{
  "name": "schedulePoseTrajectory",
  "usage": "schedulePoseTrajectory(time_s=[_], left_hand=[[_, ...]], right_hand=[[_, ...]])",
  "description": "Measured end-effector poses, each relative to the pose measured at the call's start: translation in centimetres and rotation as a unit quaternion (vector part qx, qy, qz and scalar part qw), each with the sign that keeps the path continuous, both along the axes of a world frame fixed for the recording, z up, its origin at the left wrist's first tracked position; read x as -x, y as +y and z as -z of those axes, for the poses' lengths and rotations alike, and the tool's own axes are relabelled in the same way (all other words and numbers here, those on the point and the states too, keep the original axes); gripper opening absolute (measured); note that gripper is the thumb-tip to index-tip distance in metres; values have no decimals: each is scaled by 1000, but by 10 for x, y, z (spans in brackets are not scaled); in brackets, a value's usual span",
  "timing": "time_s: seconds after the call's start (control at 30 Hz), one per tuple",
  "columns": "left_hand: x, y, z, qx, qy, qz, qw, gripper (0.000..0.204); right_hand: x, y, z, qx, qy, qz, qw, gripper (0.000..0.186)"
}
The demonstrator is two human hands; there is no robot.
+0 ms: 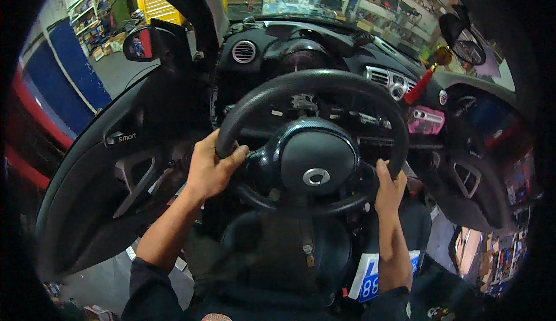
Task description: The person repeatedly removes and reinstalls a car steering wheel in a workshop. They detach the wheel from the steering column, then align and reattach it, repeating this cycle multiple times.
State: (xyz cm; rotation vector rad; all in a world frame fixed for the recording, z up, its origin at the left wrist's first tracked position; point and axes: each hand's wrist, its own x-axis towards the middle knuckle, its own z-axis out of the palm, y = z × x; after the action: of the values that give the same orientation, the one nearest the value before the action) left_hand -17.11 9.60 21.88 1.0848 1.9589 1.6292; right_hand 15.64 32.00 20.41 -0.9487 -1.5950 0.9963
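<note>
Left hand (209,169) and right hand (388,189) grasped the steering wheel (313,81), the right's closure partly obscured. Even pressure appeared advisable.

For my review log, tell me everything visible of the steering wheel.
The steering wheel is round and black, with a textured-looking rim, a smooth centre pad and a round silver badge. It faces the person, before the dashboard. The left hand grips the rim's left side; the right hand grips its lower right.

Upper opening between steering-wheel rim (313,78) and hub (317,154): I can reach through; the hub blocks the centre.
</note>
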Motion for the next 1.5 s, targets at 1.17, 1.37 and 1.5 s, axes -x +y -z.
schedulePoseTrajectory(time_s=[1.17, 1.37, 1.5], left_hand=[[31, 6, 16, -88, 56, 99, 990, 39], [33, 12, 37, -152, 44, 122, 980, 38], [29, 13, 44, -165, 32, 86, 982, 34]], right_hand=[[7, 46, 32, 22, -12, 8, 1000, 38], [27, 32, 27, 48, -5, 52, 997, 48], [23, 28, 24, 24, -39, 67, 997, 47]])
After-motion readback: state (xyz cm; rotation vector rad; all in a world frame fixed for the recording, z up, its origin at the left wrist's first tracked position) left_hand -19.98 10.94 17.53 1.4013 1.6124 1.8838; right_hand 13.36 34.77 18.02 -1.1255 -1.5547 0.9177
